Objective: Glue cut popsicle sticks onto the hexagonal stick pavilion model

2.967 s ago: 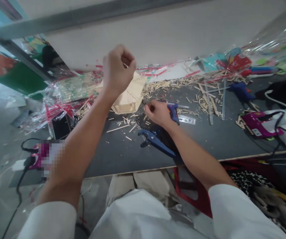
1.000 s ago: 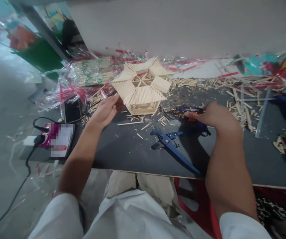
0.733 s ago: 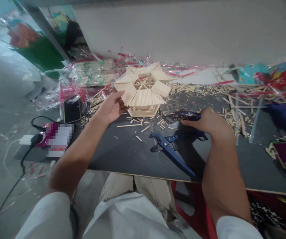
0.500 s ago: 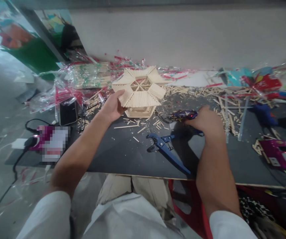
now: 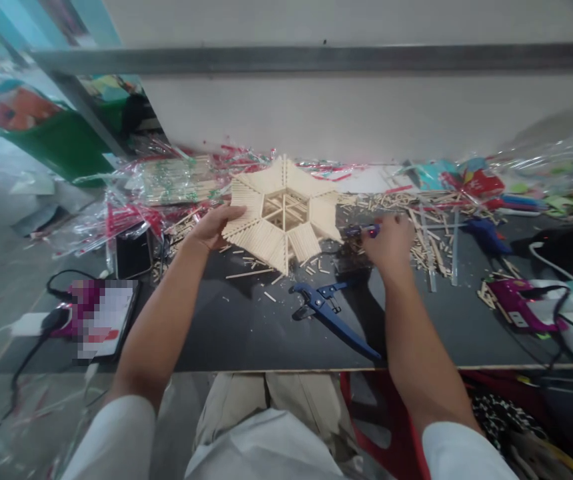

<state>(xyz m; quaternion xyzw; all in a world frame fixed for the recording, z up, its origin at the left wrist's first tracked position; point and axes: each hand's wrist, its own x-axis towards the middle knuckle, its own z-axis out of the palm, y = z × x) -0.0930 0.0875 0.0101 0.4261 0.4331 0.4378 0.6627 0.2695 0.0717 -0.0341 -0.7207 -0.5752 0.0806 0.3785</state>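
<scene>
The person's left hand was open, its fingers stretched out to the right and laid against the left edge of a popsicle-stick pavilion model, so the model lay directly to the right of that hand and in contact with it. The right hand was closed, its fingers wrapped around a small blue tool, perhaps a mini glue gun, though the fingers hid much of it. The tool's narrow end pointed left, just beside the model's right-hand panel, with no clear contact visible. The model sat between the two hands, slightly nearer the left one. It was a six-sided form of sloping stick panels around an open, braced centre, facing up toward the head camera and nearly as wide as it was deep, with no marked long axis. Its lower point reached out over a dark tabletop strewn with loose sticks and scraps. Below the right hand lay a blue-handled pipe cutter, its handles running down to the right toward the table's front edge. Farther out, a clear plastic bag of sticks lay beyond the left hand, and a heap of stick offcuts lay beyond the right. White sleeves covered both upper arms, and beige trousers showed beneath the table edge.
</scene>
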